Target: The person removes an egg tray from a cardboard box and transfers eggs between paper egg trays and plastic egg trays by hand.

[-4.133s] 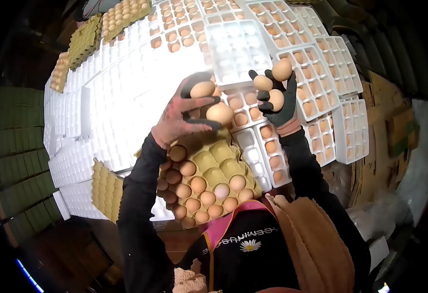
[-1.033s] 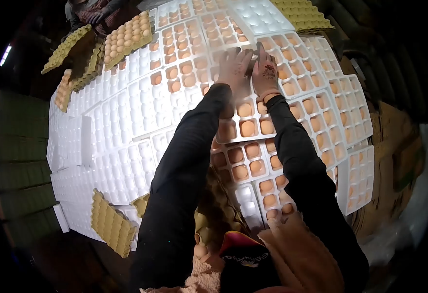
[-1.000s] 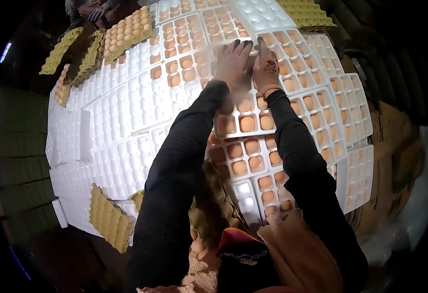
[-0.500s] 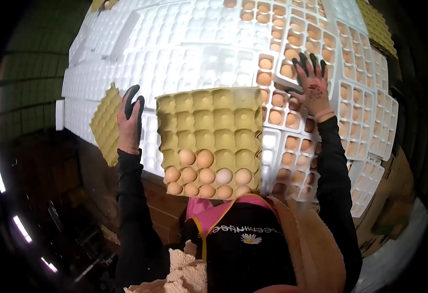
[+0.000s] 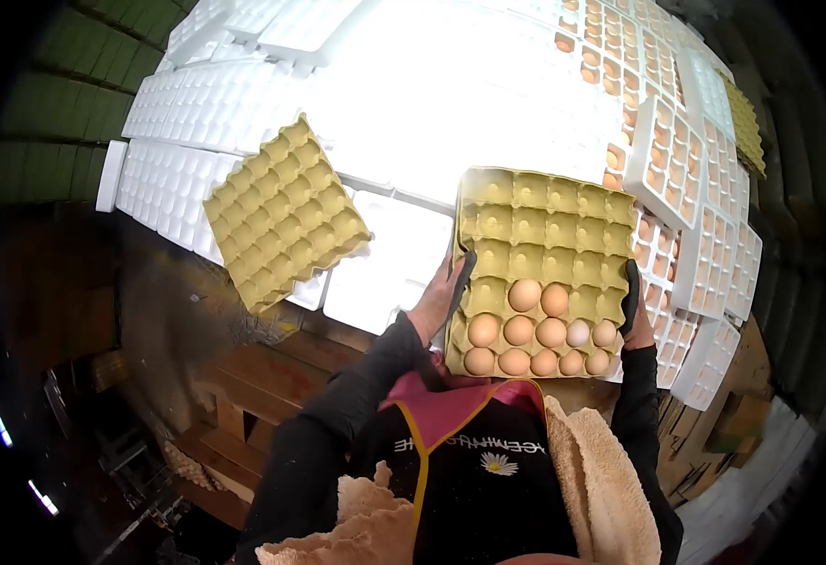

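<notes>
A yellow-green egg tray is held close in front of my chest, with several brown eggs in its rows nearest me and bare cups farther out. My left hand grips its left edge, the fingers partly hidden against the side. On the opposite edge, my right hand is closed around the tray, mostly behind it. A second yellow-green tray, holding no eggs, lies tilted on the white trays to the left.
White trays cover the broad surface on the left. White trays filled with eggs stand at the right, some overlapping. Another yellow-green tray lies at the far right. Wooden boards and cardboard are lower down.
Both hands, lately apart and open, have closed on the sides of the tray with eggs. The view has shifted, and this tray now appears farther right.
</notes>
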`<state>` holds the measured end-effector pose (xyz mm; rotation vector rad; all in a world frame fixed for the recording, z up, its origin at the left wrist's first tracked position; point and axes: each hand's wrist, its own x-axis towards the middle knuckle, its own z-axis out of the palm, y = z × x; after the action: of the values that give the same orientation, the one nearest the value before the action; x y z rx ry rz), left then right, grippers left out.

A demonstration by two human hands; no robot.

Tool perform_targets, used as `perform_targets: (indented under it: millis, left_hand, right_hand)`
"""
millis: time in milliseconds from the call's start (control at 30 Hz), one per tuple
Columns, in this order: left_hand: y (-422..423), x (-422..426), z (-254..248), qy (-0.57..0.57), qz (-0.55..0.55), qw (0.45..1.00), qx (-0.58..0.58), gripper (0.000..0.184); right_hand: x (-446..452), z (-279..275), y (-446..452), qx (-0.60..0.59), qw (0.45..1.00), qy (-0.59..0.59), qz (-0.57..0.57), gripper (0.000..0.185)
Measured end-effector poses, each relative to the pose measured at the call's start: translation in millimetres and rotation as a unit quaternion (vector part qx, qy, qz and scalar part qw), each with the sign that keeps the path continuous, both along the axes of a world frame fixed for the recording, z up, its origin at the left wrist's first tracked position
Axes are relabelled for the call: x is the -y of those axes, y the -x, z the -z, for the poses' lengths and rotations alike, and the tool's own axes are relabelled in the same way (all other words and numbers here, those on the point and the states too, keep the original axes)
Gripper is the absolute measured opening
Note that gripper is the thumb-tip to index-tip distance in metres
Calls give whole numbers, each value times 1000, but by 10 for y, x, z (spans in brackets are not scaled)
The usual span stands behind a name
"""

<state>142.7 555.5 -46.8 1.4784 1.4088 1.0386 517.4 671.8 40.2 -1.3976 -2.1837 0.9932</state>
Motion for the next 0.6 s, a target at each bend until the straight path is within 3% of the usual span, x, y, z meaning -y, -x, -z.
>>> perform_targets:
  millis: [33, 167, 233, 333, 400, 467, 500, 567, 600]
  left_hand:
    - [-11, -6, 22, -1, -3, 1000, -3, 58]
    - [-121, 18, -207, -7, -26, 996, -87, 61]
    - [-120, -43, -398, -35, -37, 988, -149, 59]
    - [14, -162, -637, -91, -84, 977, -175, 58]
    - [248, -345, -874, -151, -119, 964, -183, 54]
    - [633, -833, -1124, -80, -113, 990, -29, 50]
    - [826, -1122, -1246, 6, -111, 987, 116, 48]
    - [1162, -1663, -1412, 160, -116, 912, 358, 44]
    - [1305, -1864, -1459, 203, -121, 874, 424, 42]
  right_hand:
    - [-47, 131, -140, -4, 999, -26, -19, 74]
    - [22, -132, 82, -34, 996, 65, 60, 77]
    - [75, -275, 142, 8, 997, 19, 68, 73]
    - [-26, -491, 296, -43, 996, -25, 72, 68]
    - [-133, -975, 672, 13, 995, -80, 51, 73]
    - [-419, -1038, 978, -28, 987, -156, 14, 72]
    - [-684, -896, 1021, -87, 985, -146, -17, 68]
    - [-1146, -661, 1313, -190, 977, -99, -11, 62]
    - [-1391, -539, 1489, -241, 968, -65, 2, 60]
